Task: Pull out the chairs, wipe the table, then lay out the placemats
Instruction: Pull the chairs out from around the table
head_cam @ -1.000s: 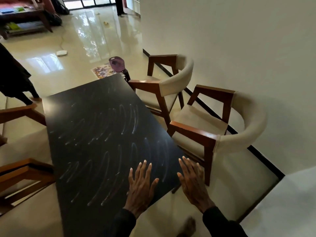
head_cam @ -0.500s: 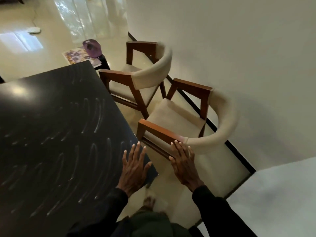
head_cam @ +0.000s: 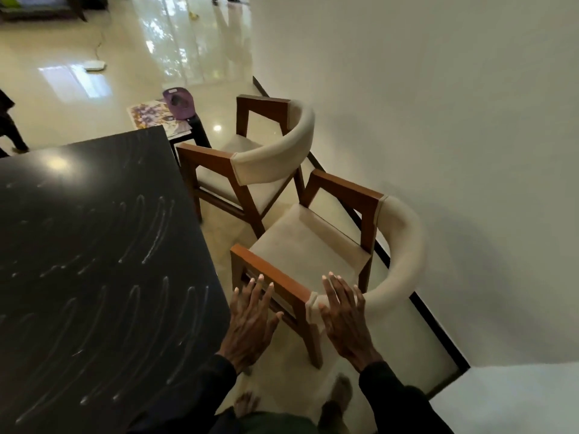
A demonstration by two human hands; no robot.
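Observation:
The black table [head_cam: 94, 245] fills the left, its top streaked with curved wipe marks. Two wooden armchairs with cream upholstery stand clear of its right edge: the near chair [head_cam: 310, 245] and the far chair [head_cam: 269, 161]. My left hand [head_cam: 250, 321] reaches with straight, spread fingers to the near chair's wooden armrest, fingertips at its outer side. With its fingers straight, my right hand [head_cam: 344, 314] lies over the spot where that armrest joins the cream backrest. Neither hand holds anything. A stack of patterned placemats [head_cam: 150, 115] lies on a small stand beyond the table's far corner.
A purple cap [head_cam: 178, 103] sits on the placemats. A white wall [head_cam: 438, 120] with a dark skirting runs close behind the chairs. Glossy floor stretches to the back, with a small white device [head_cam: 94, 65] on it. Another person's leg shows at far left. A white surface is at bottom right.
My hands left the table's near corner and moved right to the near chair's armrest. My view swung right and down toward the chairs.

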